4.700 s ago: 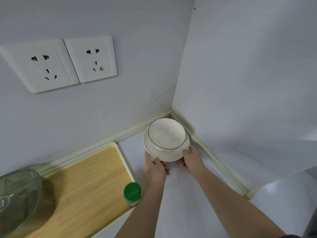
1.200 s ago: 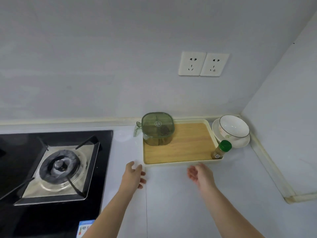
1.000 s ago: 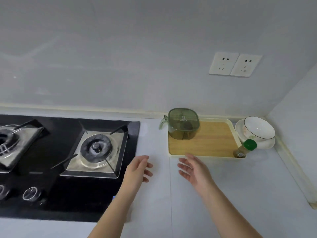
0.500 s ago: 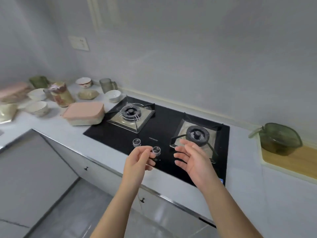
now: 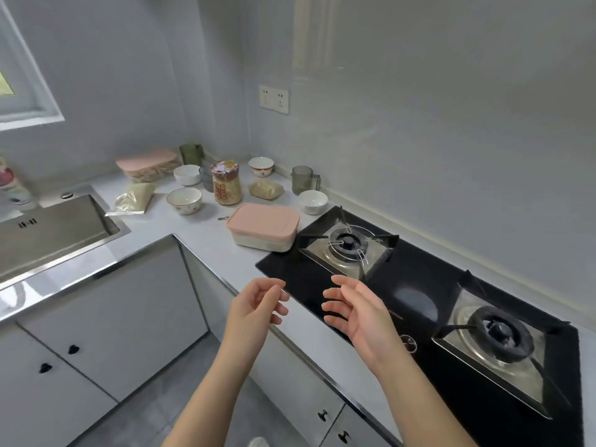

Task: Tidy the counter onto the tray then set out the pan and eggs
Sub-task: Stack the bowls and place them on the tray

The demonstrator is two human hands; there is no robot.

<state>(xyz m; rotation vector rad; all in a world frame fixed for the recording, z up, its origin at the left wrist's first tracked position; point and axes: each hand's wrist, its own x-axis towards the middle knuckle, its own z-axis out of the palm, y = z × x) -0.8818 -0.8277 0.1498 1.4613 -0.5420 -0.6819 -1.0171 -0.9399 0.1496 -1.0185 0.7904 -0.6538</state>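
Pink-lidded box sits just left of the stove, with bowls and a jar beyond it. Left hand and right hand hover spread and empty, likely ready to gather these. No tray, pan or eggs show.

Bare counter along the front edge, between the sink and the black hob. Crowded toward the back corner: pink-lidded box just beside the hob's left edge, behind it bowls, a tall jar, a grey mug.
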